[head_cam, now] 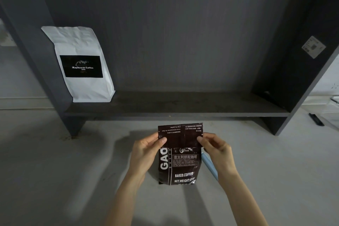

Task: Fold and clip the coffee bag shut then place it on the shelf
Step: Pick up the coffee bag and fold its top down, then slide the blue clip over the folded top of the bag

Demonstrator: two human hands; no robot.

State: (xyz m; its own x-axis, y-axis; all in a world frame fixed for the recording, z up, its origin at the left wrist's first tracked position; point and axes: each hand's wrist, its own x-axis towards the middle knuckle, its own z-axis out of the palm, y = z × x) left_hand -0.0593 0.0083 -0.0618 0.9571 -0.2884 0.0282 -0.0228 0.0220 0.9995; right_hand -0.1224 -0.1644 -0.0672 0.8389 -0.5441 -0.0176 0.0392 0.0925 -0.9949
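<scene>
both my hands, left grip (146, 149) and right grip (217, 149), pinch the coffee bag's (178, 163) folded top, standing on the floor below the shelf (183, 105). i judge uneven pinching would let the fold spring open before clipping.

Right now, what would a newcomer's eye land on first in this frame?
The dark brown coffee bag at bottom centre, its top flap folded over and pinched by the left hand and right hand. Next, the white coffee bag standing at the left end of the dark shelf. A pale blue clip lies partly hidden behind the right hand.
</scene>
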